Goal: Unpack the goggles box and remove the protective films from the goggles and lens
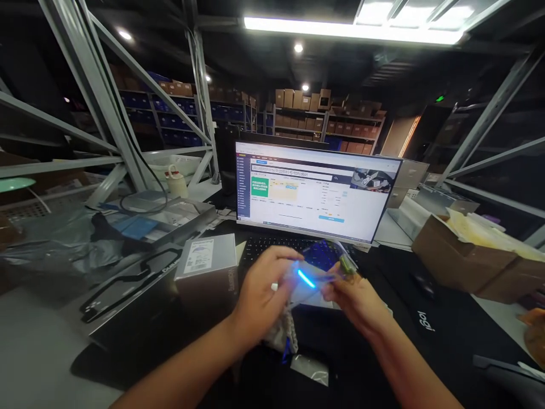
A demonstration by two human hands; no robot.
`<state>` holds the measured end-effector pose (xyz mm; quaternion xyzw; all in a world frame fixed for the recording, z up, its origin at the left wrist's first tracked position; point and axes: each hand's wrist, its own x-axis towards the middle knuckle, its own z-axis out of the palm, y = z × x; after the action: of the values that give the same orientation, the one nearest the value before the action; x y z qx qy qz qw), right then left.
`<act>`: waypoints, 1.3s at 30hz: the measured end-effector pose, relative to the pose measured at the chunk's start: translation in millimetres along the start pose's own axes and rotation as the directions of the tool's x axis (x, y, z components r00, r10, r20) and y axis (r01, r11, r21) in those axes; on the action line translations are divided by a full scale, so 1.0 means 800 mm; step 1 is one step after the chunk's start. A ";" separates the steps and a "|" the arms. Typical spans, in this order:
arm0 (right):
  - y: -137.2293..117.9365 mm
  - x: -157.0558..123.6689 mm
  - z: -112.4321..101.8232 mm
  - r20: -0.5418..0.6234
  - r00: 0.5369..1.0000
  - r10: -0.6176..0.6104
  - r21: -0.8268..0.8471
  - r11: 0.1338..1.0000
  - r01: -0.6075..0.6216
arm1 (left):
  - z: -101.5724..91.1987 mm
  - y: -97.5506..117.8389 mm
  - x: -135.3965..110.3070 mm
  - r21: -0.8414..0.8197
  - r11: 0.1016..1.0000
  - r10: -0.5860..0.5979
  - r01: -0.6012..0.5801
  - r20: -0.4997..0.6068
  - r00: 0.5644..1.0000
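In front of the keyboard (255,250), both of my hands hold a blurred, translucent plastic packet (315,272). A bright blue strip of light shows across it; I cannot tell whether it glows or reflects. The fingers of my left hand (264,292) are curled around its left side. My right hand (360,298) pinches the right end, near a small yellow-green part (348,263). Under my left hand lies a grey drawstring pouch (281,335) with blue cord ends. A small clear plastic sleeve (310,369) lies on the black mat, nearer to me.
A lit monitor (315,193) stands behind the keyboard. At left are a silver-grey box (206,261) with a label and a grey tray (183,221). To the right are a mouse (421,284) and an open cardboard box (468,255). A dark device (506,378) lies front right.
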<state>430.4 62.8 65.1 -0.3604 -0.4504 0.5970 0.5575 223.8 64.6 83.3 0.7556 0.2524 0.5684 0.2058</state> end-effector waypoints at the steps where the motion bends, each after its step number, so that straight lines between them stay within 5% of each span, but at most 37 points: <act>1: 0.001 0.002 -0.003 -0.031 1.000 0.007 0.053 0.999 -0.005 | -0.006 -0.002 0.009 0.070 0.997 -0.039 0.038 0.007 0.999; 6: -0.017 0.008 -0.026 -0.114 0.993 -0.030 0.041 0.999 0.035 | -0.018 -0.022 0.031 0.122 0.967 -0.241 0.222 0.178 0.954; 8: -0.034 0.006 -0.046 -0.142 0.988 -0.057 -0.065 0.997 0.048 | -0.015 -0.030 0.027 0.279 0.930 -0.317 0.241 0.274 0.908; 12: -0.070 -0.002 -0.095 -0.307 0.924 -0.226 -0.327 0.937 0.121 | 0.009 -0.035 0.014 0.687 0.712 -0.503 0.146 0.353 0.789; 17: -0.088 -0.013 -0.114 -0.336 0.918 -0.212 -0.361 0.929 0.083 | 0.053 -0.033 0.013 0.798 0.595 -0.564 0.095 0.330 0.756; 20: -0.090 -0.017 -0.107 -0.240 0.969 -0.062 -0.254 0.967 -0.001 | 0.057 -0.036 0.027 0.818 0.566 -0.573 0.097 0.306 0.761; 25: -0.095 -0.032 -0.088 -0.055 0.987 0.148 -0.153 0.976 -0.155 | 0.020 -0.030 0.058 0.830 0.521 -0.567 0.202 0.159 0.808; 30: -0.090 -0.053 -0.056 -0.002 0.995 0.096 -0.142 0.985 -0.095 | -0.006 -0.009 0.063 0.784 0.546 -0.550 0.296 0.069 0.832; 39: -0.070 -0.048 -0.036 -0.075 0.991 -0.110 -0.239 0.967 0.089 | -0.011 -0.002 0.025 0.510 0.800 -0.493 0.316 0.259 0.831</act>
<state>480.6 27.0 105.6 -0.4267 -0.5105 0.4942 0.5596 219.7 78.5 99.3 0.8038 0.4896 0.2794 0.1901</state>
